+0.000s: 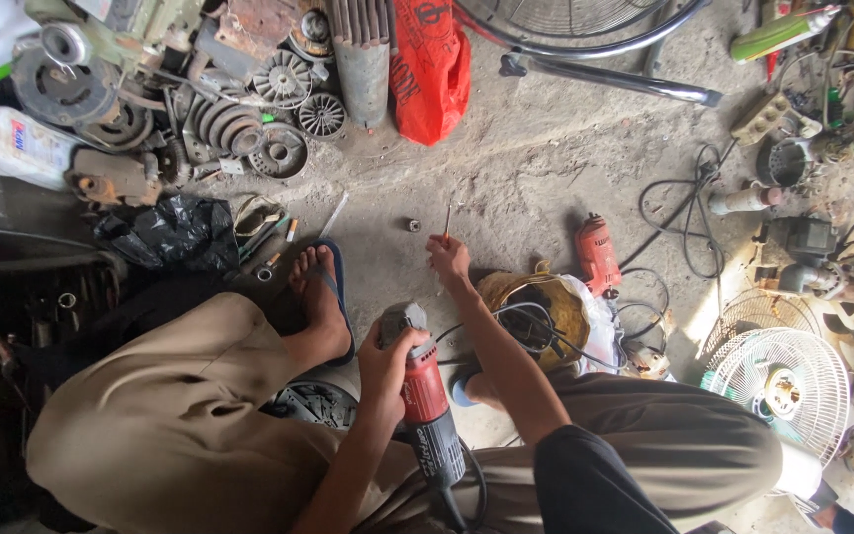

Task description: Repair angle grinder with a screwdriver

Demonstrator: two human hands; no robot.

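A crumpled red plastic bag (430,69) with dark print lies at the top on the rough concrete floor (536,168), beside ribbed metal pulleys (279,109). The left hand (387,361) wraps the red angle grinder (425,396) over the lap. The right hand (449,259) pinches a thin rod (447,222), near a small metal nut (413,225).

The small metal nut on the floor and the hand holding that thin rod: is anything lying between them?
In the head view, only bare, dusty concrete floor separates the nut from the right hand holding the rod.
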